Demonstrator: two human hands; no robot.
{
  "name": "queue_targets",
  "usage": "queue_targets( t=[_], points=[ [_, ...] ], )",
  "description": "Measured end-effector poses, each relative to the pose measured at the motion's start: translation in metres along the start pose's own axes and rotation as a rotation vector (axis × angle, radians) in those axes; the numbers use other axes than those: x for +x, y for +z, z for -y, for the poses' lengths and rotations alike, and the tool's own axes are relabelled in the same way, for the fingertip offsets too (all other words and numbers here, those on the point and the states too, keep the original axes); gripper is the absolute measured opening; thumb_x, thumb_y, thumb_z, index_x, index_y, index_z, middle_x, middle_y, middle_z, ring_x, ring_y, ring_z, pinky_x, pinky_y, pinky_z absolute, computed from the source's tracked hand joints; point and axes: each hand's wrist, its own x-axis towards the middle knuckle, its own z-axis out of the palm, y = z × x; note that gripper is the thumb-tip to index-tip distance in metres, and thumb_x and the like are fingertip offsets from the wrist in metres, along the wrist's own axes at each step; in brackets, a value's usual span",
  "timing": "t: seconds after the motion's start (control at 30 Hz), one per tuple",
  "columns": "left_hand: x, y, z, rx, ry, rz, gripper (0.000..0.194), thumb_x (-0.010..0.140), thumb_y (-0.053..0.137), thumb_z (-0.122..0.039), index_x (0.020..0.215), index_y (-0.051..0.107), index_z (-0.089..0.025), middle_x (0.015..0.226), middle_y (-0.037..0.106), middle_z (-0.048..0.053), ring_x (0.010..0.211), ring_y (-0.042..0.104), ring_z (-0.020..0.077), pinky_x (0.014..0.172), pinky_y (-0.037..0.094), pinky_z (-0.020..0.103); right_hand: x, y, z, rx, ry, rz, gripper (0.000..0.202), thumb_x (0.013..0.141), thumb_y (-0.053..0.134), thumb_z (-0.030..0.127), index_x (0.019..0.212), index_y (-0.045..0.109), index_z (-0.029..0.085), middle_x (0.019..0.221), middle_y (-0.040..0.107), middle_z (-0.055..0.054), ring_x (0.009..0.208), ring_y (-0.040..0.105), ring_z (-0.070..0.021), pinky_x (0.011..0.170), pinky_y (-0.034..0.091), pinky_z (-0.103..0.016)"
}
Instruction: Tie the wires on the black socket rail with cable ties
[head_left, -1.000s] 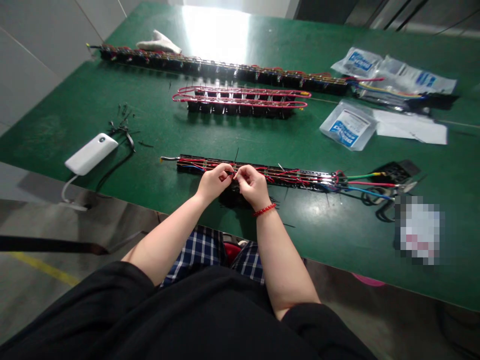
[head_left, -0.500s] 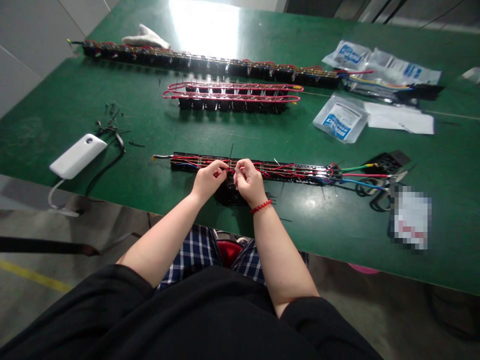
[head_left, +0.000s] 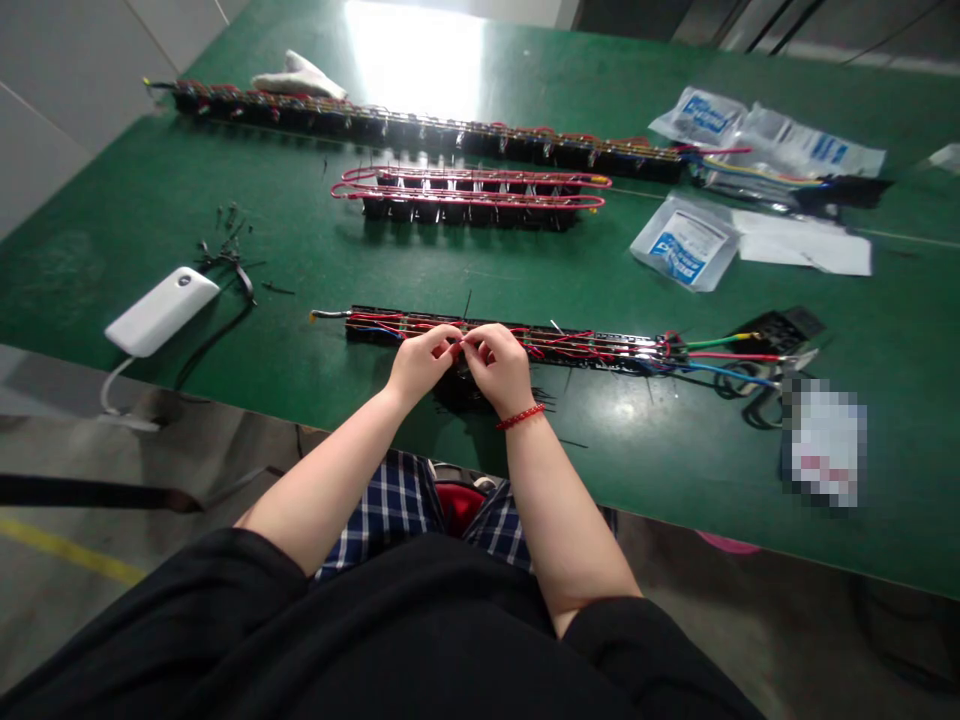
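Observation:
A long black strip with red, blue and green wires (head_left: 585, 345) lies across the green table near its front edge. Over its left half, my left hand (head_left: 424, 365) has thumb and fingers pinched together. My right hand (head_left: 499, 365), with a red bracelet at the wrist, is pinched too, its fingertips meeting those of my left hand. Whatever small piece lies between the fingertips is too small to name. Beneath my hands, thin black ties (head_left: 454, 393) lie in a dark bunch, partly hidden. One thin black end sticks up behind the strip.
Behind the strip are a black block with pink wire loops (head_left: 469, 200) and a longer wired bar (head_left: 420, 130). A white device (head_left: 161, 312) with a cable sits left. Plastic bags (head_left: 686, 243) and white paper (head_left: 806, 243) lie right, above a black tool (head_left: 784, 330) and a blurred-out item (head_left: 827, 440).
My right hand's fingertips have come over to the left and now touch those of my left hand. The view has shifted slightly, while the objects on the table stay in place.

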Motion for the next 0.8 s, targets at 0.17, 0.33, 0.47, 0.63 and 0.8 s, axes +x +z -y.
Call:
queue_targets(
  t=[0.17,0.33,0.47,0.63,0.8],
  points=[
    [0.0002,-0.0012,-0.0029,0.017,0.003,0.011,0.016,0.084,0.061,-0.018,0.096,0.069,-0.024,0.063,0.063,-0.007,0.054,0.056,0.0086,0.059,0.043,0.019,-0.0013,-0.0018,0.0015,0.03,0.042,-0.002,0.005,0.084,0.059,0.02,0.081,0.063,0.021,0.086,0.067,-0.003,0.067,0.058,-0.014,0.064,0.049,-0.028],
    [0.0003,-0.0013,-0.0035,0.005,0.019,0.006,0.015,0.085,0.063,-0.019,0.097,0.068,-0.024,0.064,0.065,-0.007,0.056,0.057,0.0089,0.06,0.044,0.019,-0.0021,-0.0027,0.0019,0.054,0.08,0.003,0.011,0.08,0.06,0.017,0.071,0.061,0.022,0.082,0.069,-0.002,0.074,0.062,-0.0169,0.07,0.051,-0.03],
    [0.0001,-0.001,-0.0036,-0.003,0.012,-0.006,0.013,0.084,0.065,-0.021,0.096,0.069,-0.024,0.063,0.065,-0.007,0.055,0.057,0.009,0.059,0.044,0.019,-0.0022,-0.0037,0.0015,0.06,0.068,0.016,0.013,0.079,0.06,0.017,0.067,0.06,0.022,0.077,0.067,-0.002,0.073,0.062,-0.0174,0.07,0.05,-0.031],
    [0.0004,-0.0016,-0.005,-0.009,-0.013,0.002,0.013,0.083,0.065,-0.021,0.095,0.069,-0.025,0.063,0.066,-0.007,0.055,0.058,0.0098,0.06,0.045,0.02,-0.0017,-0.0053,0.0023,0.032,0.071,0.064,0.013,0.078,0.06,0.017,0.066,0.058,0.022,0.073,0.065,-0.001,0.071,0.061,-0.0174,0.069,0.049,-0.031],
    [0.0008,-0.0012,-0.0042,-0.007,-0.027,0.001,0.014,0.082,0.065,-0.019,0.095,0.069,-0.025,0.063,0.067,-0.007,0.056,0.06,0.0102,0.063,0.046,0.021,-0.0009,-0.0048,0.0014,0.027,0.071,0.076,0.014,0.077,0.059,0.017,0.065,0.057,0.022,0.071,0.064,-0.001,0.071,0.061,-0.0176,0.069,0.048,-0.031]
  ],
)
